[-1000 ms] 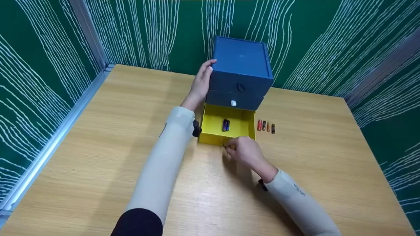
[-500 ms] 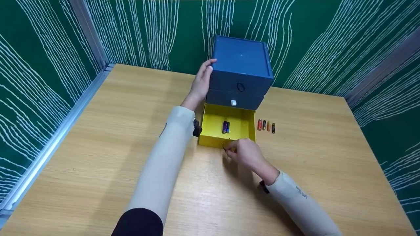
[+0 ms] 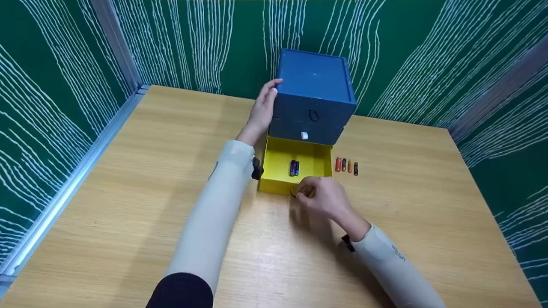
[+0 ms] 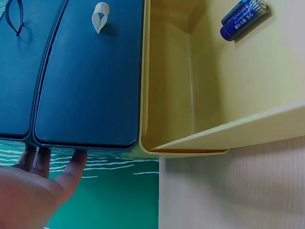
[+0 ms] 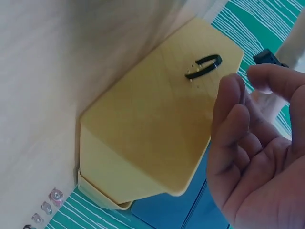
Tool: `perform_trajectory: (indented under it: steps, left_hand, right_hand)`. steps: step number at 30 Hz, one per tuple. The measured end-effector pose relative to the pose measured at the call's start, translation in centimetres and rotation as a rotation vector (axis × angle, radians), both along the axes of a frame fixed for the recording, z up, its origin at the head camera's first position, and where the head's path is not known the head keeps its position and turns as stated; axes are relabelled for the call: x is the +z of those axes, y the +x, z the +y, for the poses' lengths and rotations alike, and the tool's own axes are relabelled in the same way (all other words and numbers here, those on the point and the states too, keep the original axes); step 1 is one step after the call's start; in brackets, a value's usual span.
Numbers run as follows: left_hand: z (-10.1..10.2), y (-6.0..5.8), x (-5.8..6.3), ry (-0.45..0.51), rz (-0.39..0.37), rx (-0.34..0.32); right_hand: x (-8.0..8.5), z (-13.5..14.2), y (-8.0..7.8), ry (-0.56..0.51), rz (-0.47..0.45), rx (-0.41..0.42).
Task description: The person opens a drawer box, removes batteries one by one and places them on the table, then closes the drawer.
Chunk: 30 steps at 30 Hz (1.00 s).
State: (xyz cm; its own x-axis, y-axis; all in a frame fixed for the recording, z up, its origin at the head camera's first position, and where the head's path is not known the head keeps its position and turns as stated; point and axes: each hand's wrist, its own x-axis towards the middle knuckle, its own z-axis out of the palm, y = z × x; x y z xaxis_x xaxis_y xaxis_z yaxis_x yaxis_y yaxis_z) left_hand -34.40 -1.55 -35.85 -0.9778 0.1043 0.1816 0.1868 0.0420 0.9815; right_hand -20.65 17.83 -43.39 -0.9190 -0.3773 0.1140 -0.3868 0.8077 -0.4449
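Note:
A blue drawer unit (image 3: 314, 79) stands at the back of the table, its yellow bottom drawer (image 3: 274, 187) pulled out. Two batteries (image 3: 294, 167) lie side by side in that drawer. My left hand (image 3: 262, 112) rests its fingertips against the unit's left side, fingers extended, as the left wrist view also shows. By the drawer front is my right hand (image 3: 327, 199), fingers loosely bent and thumb apart from them. In the right wrist view the drawer's black loop handle (image 5: 207, 68) appears free, just beyond the fingertips (image 5: 230, 82).
Several batteries (image 3: 344, 165) lie in a row on the table (image 3: 406, 205), right of the drawer. The upper drawers are closed; one has a white tab (image 3: 304, 135), the top one a black loop (image 3: 314, 115). Green patterned walls (image 3: 244, 47) enclose the table.
The yellow drawer has come slightly farther toward me. My right hand has parted its thumb and fingers at the black loop and shifted slightly right. My left hand has stayed in place.

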Motion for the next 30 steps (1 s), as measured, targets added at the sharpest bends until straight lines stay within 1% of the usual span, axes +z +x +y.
perform_trajectory:
  steps: [2,5,9,16,19,23,26,30]
  left_hand:
    - [0.0,0.0,0.0,0.003,-0.001,-0.001]
    - [0.0,0.0,-0.1,0.002,0.004,-0.003]
    - [-0.1,0.1,-0.1,-0.005,0.008,-0.001]
    - [-0.1,0.1,-0.1,-0.01,0.026,0.003]
    - [-0.1,0.2,-0.1,-0.016,0.031,0.002]
    - [-0.1,0.3,-0.1,-0.017,0.045,0.004]
    - [-0.1,0.3,-0.1,-0.013,0.041,0.006]
    - [-0.1,0.2,0.0,-0.012,0.036,0.005]
  right_hand:
    - [0.2,0.1,-0.1,-0.006,0.005,0.009]
    - [0.4,0.3,-0.2,-0.008,-0.016,0.007]
    - [0.8,0.4,-0.3,-0.015,-0.046,-0.016]
    - [1.4,0.8,-0.9,-0.044,-0.031,-0.026]
    - [1.4,0.9,-1.2,-0.065,-0.004,-0.014]
    - [1.3,1.1,-2.0,-0.084,0.021,-0.001]
    - [1.3,1.2,-2.9,-0.073,-0.009,-0.009]
    - [1.2,1.1,-4.2,-0.032,-0.027,-0.014]
